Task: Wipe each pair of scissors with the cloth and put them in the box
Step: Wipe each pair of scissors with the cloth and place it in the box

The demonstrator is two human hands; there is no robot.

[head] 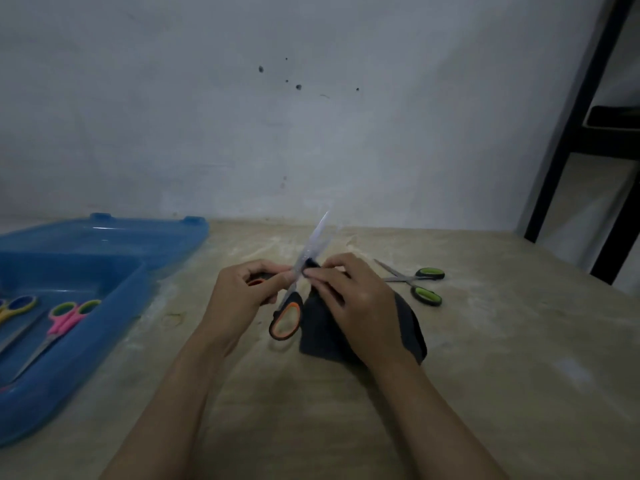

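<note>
My left hand [247, 289] grips the black-and-orange scissors [286, 320] by the upper handle, with the blades pointing up and away over the table. My right hand [349, 303] holds a dark grey cloth [320, 336] pinched against the blades near the pivot. The blades look blurred. A second pair, the black-and-green scissors [420, 280], lies open on the table just right of my right hand. At the left stands the open blue plastic box [114, 306]; inside it lie pink-and-green scissors [65, 317] and yellow-and-blue scissors [17, 308].
The box's lid [114, 237] lies open flat behind it, toward the wall. The pale wooden table [485, 358] ends at a white wall at the back. A black metal frame [568, 140] stands past the table's right edge.
</note>
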